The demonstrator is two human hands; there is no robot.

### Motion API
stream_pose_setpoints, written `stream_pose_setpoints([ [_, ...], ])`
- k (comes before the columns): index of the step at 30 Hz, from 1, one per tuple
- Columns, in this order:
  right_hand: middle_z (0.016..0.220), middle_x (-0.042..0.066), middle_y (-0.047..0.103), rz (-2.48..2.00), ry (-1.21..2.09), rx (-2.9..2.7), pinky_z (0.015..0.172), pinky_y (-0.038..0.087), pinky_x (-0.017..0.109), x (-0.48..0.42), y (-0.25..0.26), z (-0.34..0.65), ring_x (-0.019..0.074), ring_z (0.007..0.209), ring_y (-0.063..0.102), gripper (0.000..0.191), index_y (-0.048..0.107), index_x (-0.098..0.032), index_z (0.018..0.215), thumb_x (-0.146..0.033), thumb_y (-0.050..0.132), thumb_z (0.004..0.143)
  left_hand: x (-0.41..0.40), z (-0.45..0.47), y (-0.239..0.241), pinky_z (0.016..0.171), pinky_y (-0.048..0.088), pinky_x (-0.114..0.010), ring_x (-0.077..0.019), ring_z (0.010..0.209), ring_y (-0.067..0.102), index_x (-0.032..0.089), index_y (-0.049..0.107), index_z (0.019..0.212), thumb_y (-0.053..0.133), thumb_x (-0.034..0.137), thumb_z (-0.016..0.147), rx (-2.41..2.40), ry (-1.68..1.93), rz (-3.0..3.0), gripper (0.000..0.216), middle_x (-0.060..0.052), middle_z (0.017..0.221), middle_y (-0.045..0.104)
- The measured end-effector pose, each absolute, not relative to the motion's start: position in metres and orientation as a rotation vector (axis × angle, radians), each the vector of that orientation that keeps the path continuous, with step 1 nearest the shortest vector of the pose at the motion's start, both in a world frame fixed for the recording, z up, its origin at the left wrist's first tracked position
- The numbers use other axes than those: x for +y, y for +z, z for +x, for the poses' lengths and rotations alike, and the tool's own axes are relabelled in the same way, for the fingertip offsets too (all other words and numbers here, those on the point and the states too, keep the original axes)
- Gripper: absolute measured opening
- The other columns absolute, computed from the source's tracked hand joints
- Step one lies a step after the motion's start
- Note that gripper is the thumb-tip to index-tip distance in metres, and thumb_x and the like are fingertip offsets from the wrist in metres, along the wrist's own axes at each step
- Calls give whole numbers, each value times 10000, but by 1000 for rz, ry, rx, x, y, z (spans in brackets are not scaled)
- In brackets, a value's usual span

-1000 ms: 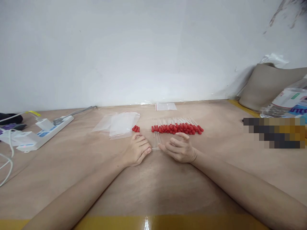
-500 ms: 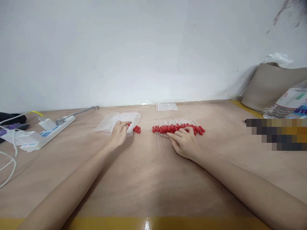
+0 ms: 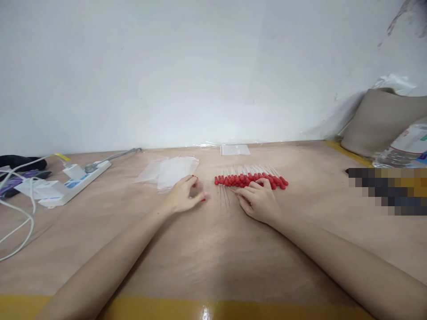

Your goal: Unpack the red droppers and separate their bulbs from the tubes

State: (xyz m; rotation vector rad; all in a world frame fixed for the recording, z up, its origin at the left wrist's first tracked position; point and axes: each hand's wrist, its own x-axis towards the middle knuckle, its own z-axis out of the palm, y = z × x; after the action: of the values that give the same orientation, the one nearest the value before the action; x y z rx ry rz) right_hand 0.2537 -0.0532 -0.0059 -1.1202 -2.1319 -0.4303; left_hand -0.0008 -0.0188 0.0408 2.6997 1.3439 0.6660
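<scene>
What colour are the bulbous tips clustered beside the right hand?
The bulbous tips are red; they show best in the head view, the only one.

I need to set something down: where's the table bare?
The table is bare between the forearms, down to the yellow strip; between the power strip and plastic bags; and right of the red-tipped sticks. Crowded: the left hand by the bags, the right hand at the sticks.

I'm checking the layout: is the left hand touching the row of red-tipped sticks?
No, the left hand is apart from the red-tipped sticks, to their left, with a gap between.
</scene>
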Motion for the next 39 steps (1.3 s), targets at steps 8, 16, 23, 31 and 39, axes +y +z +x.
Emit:
stream_pose_setpoints([
  [8,688,0,638,-1114,-369,-2227,809,217,357,-57,-5,250,130,703,479,205,648,-216,861,-217,446,825,-23,0,44,530,365,-221,-113,600,469,176,478,765,571,409,726,1052,287,2574,253,7,697,513],
  [16,757,30,625,-1087,-263,-2325,835,208,387,-62,0,246,159,780,483,255,634,-204,957,-333,459,824,-1,-20,55,602,428,-222,-134,701,573,184,577,803,531,313,726,1086,247,2312,157,-8,794,623],
  [23,805,54,598,-1091,-256,-2422,863,197,408,-63,5,241,179,822,471,370,615,-192,1015,-456,431,832,54,-31,56,605,425,-254,-179,738,594,188,571,830,541,325,669,1912,560,2201,214,-35,812,641],
  [31,814,53,582,-1056,-291,-2446,856,207,403,-61,4,237,173,814,455,377,612,-193,1005,-466,408,844,65,-33,47,628,424,-262,-177,714,588,199,581,717,552,412,668,1867,511,2301,220,-20,775,645],
  [39,847,77,571,-1060,-342,-2453,830,219,399,-59,3,233,184,817,437,413,598,-173,1026,-487,408,838,43,27,46,725,413,-330,-228,786,578,203,637,658,527,479,694,1765,489,2493,299,-52,777,647],
])
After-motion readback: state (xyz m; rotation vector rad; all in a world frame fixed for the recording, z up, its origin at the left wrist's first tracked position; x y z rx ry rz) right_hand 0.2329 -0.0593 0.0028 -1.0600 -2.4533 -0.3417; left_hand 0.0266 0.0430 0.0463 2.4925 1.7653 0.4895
